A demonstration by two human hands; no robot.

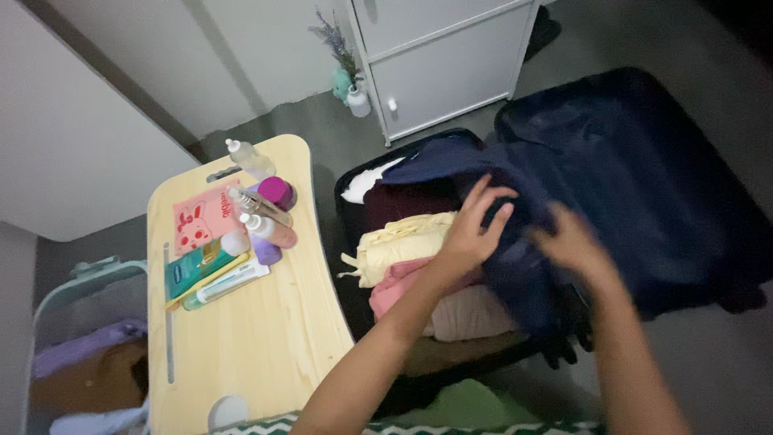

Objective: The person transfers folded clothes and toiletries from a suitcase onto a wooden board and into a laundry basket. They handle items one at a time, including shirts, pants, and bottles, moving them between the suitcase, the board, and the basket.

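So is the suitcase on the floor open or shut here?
Open. The suitcase lies flat with its lid swung out, folded clothes showing inside; both hands, left hand and right hand, are on its dark divider flap.

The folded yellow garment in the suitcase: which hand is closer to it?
Left. The left hand rests just beside the yellow garment; the right hand is farther off on the dark blue fabric.

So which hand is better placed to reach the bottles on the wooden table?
Left, probably. The left hand rests on the navy cloth nearer the wooden table and bottles; the right hand is farther off and would have to cross over.
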